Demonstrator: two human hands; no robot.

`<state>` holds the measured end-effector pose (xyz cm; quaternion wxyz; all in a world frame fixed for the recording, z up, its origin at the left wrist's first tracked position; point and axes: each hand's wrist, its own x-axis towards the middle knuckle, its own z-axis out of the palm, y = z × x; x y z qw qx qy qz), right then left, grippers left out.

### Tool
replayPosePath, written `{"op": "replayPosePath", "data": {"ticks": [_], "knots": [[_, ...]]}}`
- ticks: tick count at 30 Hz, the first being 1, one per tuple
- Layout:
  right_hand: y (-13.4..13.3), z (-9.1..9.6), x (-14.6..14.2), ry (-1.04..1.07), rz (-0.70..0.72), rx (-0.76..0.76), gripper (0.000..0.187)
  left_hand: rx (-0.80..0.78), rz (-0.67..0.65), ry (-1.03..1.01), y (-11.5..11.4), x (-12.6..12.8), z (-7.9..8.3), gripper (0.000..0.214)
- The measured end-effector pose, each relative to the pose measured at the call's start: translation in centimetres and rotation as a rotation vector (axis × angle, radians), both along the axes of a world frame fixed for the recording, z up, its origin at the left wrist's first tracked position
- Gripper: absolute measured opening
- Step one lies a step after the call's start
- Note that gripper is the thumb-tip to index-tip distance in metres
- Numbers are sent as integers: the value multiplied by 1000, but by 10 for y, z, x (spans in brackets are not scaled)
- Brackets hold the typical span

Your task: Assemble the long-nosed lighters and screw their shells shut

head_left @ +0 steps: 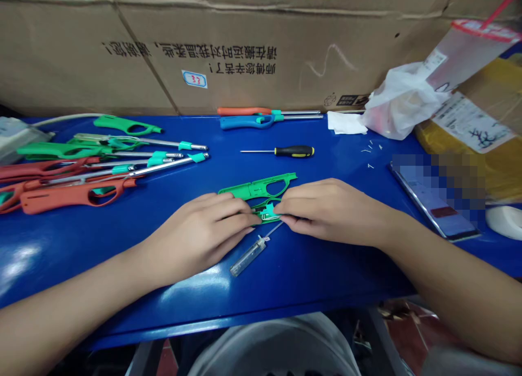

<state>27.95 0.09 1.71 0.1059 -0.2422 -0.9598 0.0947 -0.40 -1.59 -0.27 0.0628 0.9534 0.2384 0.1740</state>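
The screwdriver (294,151) lies on a blue table (318,273), its tip pointing left. On the person's side of the screwdriver are 2 green case halves: the upper half (247,190) rests by itself behind the fingers, while the lower half (267,221), with a teal trigger (268,210) in it, sits between the 2 hands. The left hand (216,226) grips its left end with curled fingers; the right hand (326,210) has its fingertips drawn together at the trigger, though I cannot tell whether they pinch it. Still farther toward the person from the screwdriver, a clear tank (248,258) lies tilted, its thin tube running to the right hand. Beyond the screwdriver lie 1 orange lighter (244,111) and 1 blue lighter (247,121); right of it is a phone (438,202).
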Motion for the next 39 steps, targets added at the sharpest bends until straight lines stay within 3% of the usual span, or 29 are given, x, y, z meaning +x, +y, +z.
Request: {"op": "replayPosePath", "data": {"ticks": [6, 10, 22, 32, 39], "knots": [[2, 3, -2, 152, -63, -235, 15, -5, -5, 32, 0, 0, 1, 30], [4, 5, -1, 181, -62, -300, 17, 13, -28, 45, 0, 0, 2, 33], [4, 5, -3, 173, -81, -322, 18, 44, -76, 63, 1, -1, 5, 39], [2, 5, -4, 140, -85, -304, 19, 79, -40, 103, 1, 0, 5, 36], [4, 6, 0, 239, -128, -283, 15, 89, -24, 89, 1, 0, 4, 35]]}}
